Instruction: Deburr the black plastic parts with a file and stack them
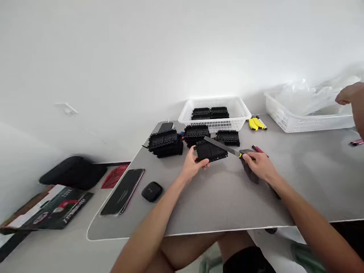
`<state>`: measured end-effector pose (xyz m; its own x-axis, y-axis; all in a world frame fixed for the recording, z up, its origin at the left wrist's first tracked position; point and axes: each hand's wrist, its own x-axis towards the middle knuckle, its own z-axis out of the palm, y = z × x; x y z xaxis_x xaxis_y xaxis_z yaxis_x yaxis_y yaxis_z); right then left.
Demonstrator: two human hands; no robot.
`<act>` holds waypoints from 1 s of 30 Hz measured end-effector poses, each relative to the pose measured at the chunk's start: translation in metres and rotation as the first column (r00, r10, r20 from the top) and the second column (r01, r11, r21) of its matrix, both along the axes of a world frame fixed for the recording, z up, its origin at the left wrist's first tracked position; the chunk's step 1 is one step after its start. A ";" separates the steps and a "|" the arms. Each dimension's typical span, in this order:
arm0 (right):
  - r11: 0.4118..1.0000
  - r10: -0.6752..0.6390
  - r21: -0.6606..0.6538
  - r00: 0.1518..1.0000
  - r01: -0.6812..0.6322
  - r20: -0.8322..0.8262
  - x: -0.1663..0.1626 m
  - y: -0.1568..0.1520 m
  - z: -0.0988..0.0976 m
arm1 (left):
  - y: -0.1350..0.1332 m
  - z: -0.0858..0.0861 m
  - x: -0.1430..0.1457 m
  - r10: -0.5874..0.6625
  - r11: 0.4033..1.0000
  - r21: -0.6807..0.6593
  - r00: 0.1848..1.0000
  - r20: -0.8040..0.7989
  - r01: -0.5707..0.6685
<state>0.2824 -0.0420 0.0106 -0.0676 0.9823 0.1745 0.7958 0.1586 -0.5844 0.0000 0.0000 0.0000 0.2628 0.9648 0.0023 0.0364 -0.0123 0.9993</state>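
Note:
My left hand (194,163) is closed on the near left edge of a black plastic part (209,151), a flat ribbed piece held tilted above the table. My right hand (261,165) grips the handle of a flat metal file (222,145), dark with a bit of yellow. The file's long grey blade points left and passes over the upper edge of the black part; whether they touch I cannot tell. Behind the hands lie more black parts: a left stack (165,143), a middle stack (196,133) and a right stack (228,137).
A white basket (214,123) holds similar black parts. Farther right, another white basket (309,124) contains clear plastic bags, near another person's hand (350,94). Yellow-handled tools (256,123), a dark red pen-like item (259,151), a phone (123,192) and a black case (152,191) lie on the table.

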 end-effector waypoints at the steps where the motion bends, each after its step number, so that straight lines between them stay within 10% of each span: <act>1: 1.000 0.017 0.009 1.000 -0.017 0.019 -0.004 0.000 0.000 | 0.000 0.000 0.000 0.008 1.000 0.005 1.000 0.007 -0.008; 30: 0.994 -0.103 0.050 0.994 0.102 0.033 0.014 0.005 0.001 | -0.003 0.011 0.004 0.097 0.995 0.026 0.992 0.083 -0.100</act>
<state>0.2959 -0.0372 0.0111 0.0262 0.9749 0.2213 0.8293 0.1025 -0.5493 0.0037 -0.0026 0.0107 0.1641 0.9852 0.0497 -0.0430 -0.0432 0.9981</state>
